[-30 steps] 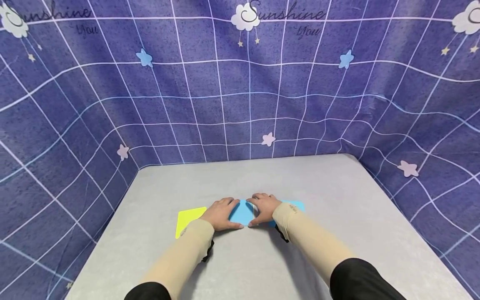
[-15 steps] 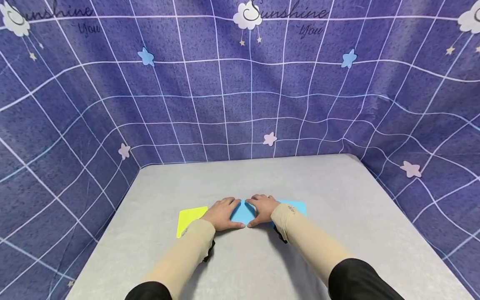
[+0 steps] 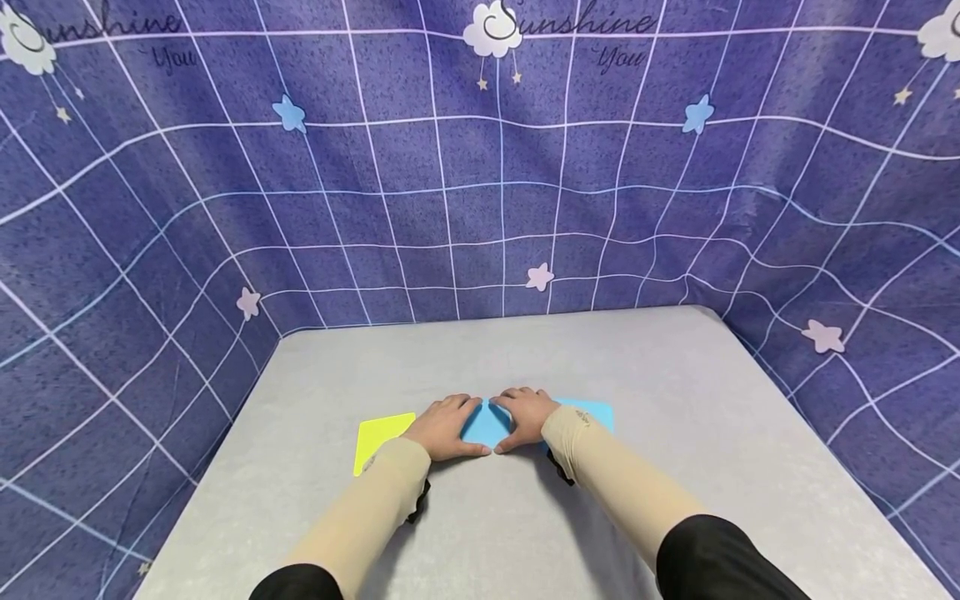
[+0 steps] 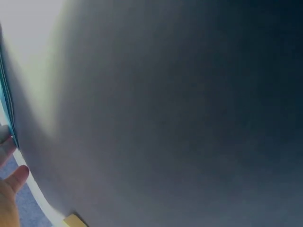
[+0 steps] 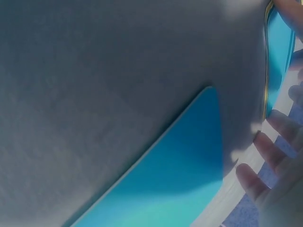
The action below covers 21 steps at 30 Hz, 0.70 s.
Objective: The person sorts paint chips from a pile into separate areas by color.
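Note:
A small stack of blue cards [image 3: 486, 425] lies on the table between my hands, its layered edges showing in the right wrist view. My left hand [image 3: 442, 427] holds the left side, thumb at the near edge and fingers at the far edge. On the right side my right hand [image 3: 528, 414] holds the same stack likewise, thumb near and fingers far. The two thumb tips almost meet in front. Part of the stack is hidden under the hands. Another blue card [image 5: 165, 175] lies flat beneath my right wrist, and a yellow card [image 3: 378, 437] lies left of my left hand.
The table has a light grey cover [image 3: 487, 354]. A purple-blue curtain [image 3: 480, 217] with a grid and stars encloses its back and sides. Black straps show under both wrists. A small yellow edge [image 4: 75, 220] shows at the bottom of the left wrist view.
Both hands stay around the blue stack; their thumbs have come slightly closer together. The yellow card and the other blue card have not moved on the table.

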Each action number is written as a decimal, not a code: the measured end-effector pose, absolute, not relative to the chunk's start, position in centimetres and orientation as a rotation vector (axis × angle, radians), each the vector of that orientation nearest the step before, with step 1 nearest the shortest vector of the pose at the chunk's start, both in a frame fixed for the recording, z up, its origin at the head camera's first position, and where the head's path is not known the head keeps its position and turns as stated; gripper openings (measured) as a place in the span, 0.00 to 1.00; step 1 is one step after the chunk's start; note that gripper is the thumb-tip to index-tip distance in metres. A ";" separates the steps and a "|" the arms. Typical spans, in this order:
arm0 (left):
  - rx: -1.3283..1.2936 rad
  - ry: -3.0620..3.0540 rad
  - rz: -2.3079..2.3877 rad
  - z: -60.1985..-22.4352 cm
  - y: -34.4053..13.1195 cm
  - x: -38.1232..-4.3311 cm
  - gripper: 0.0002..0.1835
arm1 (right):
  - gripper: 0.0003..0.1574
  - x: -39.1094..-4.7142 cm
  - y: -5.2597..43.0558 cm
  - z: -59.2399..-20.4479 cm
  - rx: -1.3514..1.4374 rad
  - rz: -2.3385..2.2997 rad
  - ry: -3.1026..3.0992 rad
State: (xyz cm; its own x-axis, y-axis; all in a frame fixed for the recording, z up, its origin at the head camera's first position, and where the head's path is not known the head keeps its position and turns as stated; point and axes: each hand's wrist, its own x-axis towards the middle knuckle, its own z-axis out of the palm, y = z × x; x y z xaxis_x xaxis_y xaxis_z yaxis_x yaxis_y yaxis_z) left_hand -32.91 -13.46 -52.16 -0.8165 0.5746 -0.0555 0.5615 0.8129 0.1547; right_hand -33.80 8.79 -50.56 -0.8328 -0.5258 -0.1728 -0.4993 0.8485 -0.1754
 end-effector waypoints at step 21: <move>0.902 2.908 0.251 -51.8 -13.1 -33.0 0.55 | 0.59 -33.4 9.8 -49.6 -0.820 -0.292 2.815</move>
State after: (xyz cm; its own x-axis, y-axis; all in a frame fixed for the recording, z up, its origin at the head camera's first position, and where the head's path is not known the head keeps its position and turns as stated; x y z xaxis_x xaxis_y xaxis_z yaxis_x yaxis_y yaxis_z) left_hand -33.05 -13.08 -51.84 -0.8222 0.5683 -0.0335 0.5541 0.8124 0.1813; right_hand -33.45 9.78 -49.56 -0.8275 -0.5461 -0.1306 -0.5077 0.8270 -0.2415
